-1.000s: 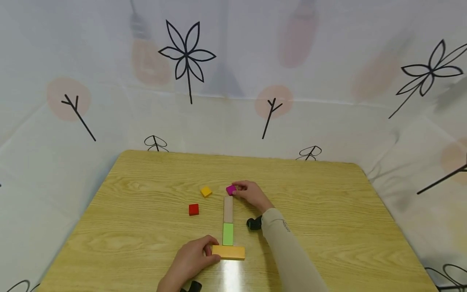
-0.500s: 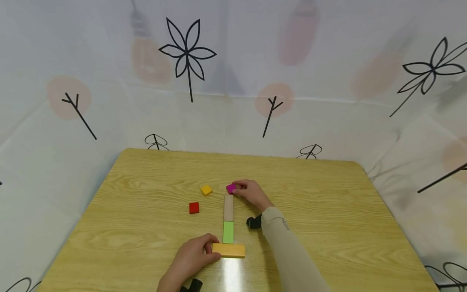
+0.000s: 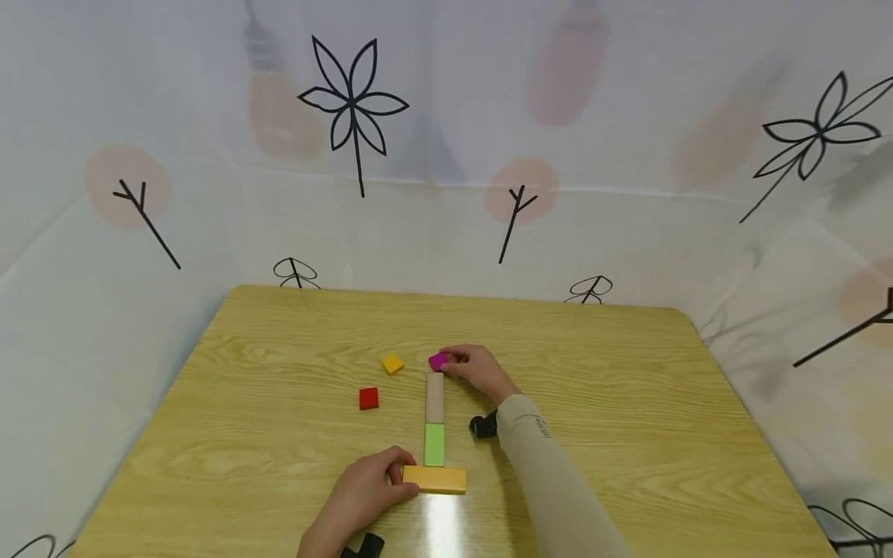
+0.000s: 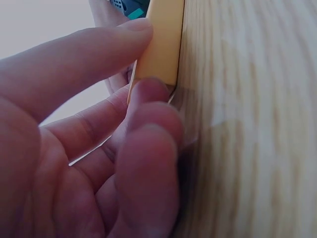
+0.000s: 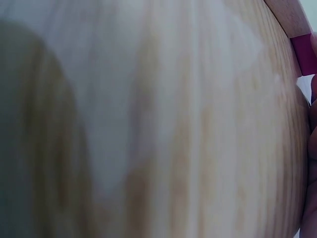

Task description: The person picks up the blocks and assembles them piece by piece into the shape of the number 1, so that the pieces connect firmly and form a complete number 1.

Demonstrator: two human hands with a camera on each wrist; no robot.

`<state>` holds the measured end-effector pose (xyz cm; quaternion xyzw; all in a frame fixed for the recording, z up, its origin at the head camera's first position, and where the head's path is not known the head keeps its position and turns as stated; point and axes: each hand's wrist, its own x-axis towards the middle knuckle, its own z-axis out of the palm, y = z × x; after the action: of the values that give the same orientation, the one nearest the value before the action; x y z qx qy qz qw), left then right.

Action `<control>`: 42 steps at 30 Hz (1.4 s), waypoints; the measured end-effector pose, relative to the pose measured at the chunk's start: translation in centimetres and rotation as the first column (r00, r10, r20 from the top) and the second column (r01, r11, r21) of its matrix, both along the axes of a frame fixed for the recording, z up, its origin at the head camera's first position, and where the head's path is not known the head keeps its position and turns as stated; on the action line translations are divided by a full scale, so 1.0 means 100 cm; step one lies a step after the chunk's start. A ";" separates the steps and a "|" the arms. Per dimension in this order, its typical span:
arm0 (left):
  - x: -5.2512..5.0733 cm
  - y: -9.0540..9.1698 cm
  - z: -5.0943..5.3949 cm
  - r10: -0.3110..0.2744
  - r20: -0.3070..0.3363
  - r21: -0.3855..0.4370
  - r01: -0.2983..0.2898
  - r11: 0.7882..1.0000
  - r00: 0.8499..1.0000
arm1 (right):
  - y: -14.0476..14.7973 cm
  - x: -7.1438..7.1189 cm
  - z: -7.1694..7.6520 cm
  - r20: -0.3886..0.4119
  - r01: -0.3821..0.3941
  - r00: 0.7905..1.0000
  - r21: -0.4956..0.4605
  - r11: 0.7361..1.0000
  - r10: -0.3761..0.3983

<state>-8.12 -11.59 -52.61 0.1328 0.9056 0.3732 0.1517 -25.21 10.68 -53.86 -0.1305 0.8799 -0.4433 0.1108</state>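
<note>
My left hand (image 3: 366, 490) pinches the left end of a long orange block (image 3: 439, 480) that lies crosswise on the table. The left wrist view shows thumb and fingers around the end of that orange block (image 4: 161, 47). From its far side runs a line of a green block (image 3: 434, 445) and a pale wooden block (image 3: 435, 397), end to end. At the far end of this line my right hand (image 3: 480, 370) pinches a magenta block (image 3: 437, 362). In the right wrist view, the magenta block (image 5: 303, 54) meets the wooden block's end (image 5: 292, 17).
A small yellow block (image 3: 392, 364) and a red block (image 3: 368, 398) lie left of the line. Black wrist cameras (image 3: 484, 425) are worn on both wrists. Behind the wooden table (image 3: 614, 364) hangs a patterned white cloth (image 3: 432, 248).
</note>
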 end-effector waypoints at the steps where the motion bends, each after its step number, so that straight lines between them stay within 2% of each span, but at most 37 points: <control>1: 0.000 0.000 0.000 0.000 0.001 0.001 0.000 1.000 1.000 | 0.000 0.000 0.000 -0.001 0.000 1.000 0.007 1.000 0.000; 12: 0.001 -0.002 0.000 -0.001 -0.013 0.002 0.001 1.000 1.000 | -0.004 0.001 0.000 -0.015 0.000 1.000 0.024 1.000 0.001; 17: 0.002 0.000 -0.001 -0.006 0.006 0.018 0.006 1.000 1.000 | -0.001 0.003 -0.001 -0.008 -0.004 1.000 0.027 1.000 0.005; 25: 0.001 0.003 -0.002 -0.004 -0.003 0.013 0.004 1.000 1.000 | 0.006 0.000 -0.003 0.014 0.005 1.000 -0.016 1.000 -0.005; 30: 0.000 0.003 -0.002 -0.004 -0.010 0.020 0.004 1.000 1.000 | 0.008 -0.001 0.002 0.026 0.011 1.000 -0.040 0.999 -0.010; 34: 0.000 0.001 -0.002 0.002 -0.009 0.020 -0.002 1.000 1.000 | 0.007 0.000 0.004 0.040 0.005 0.999 -0.048 0.999 -0.003; 42: 0.000 -0.001 -0.004 0.005 -0.011 0.008 -0.005 1.000 1.000 | 0.007 0.000 -0.001 0.121 -0.016 0.992 -0.096 0.995 0.027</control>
<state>-8.14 -11.67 -53.00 0.1333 0.9051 0.3765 0.1455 -25.19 11.34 -53.95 -0.1176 0.8480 -0.4904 0.1631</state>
